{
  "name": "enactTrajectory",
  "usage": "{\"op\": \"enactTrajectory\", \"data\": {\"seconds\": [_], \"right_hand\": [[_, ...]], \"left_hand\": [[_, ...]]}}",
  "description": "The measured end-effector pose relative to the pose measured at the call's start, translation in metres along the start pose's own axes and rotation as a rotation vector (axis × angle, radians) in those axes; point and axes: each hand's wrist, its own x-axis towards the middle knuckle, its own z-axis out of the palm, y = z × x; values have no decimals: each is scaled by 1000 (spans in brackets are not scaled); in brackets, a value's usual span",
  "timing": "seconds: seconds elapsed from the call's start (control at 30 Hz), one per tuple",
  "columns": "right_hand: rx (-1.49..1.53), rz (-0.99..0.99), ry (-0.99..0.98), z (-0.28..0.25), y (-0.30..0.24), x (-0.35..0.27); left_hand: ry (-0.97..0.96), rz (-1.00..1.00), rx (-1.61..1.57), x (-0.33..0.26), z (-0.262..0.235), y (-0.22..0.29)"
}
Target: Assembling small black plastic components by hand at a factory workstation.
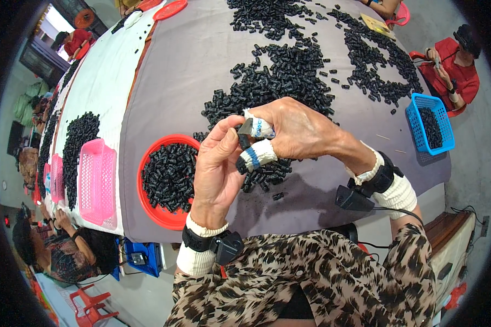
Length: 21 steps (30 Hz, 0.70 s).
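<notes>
While both hands work near the centre of the frame, a small black piece is between them, above the table. The left hand pinches it between thumb and fingertip. The right hand, finger and thumb wrapped in white, bends in against it; whether it also grips cannot be told. The hands obstruct the view of the lower part of a large black pile, and the left covers the right edge of a red basin filled with similar pieces. A pink basket stands at centre left, a blue basket containing black pieces at right. Two thin sticks lie just left of the latter. A co-worker in red sits at upper right. Both wrists carry black straps over white cuffs.
</notes>
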Motion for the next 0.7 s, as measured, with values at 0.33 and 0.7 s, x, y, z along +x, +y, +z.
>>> {"op": "enactTrajectory", "data": {"seconds": [0.33,0.7], "right_hand": [[-30,31,-1,-2,0,-2],[-64,-8,36,-1,-2,-1]], "left_hand": [[-3,-38,-93,1,2,-2],[50,32,89,-1,12,1]]}}
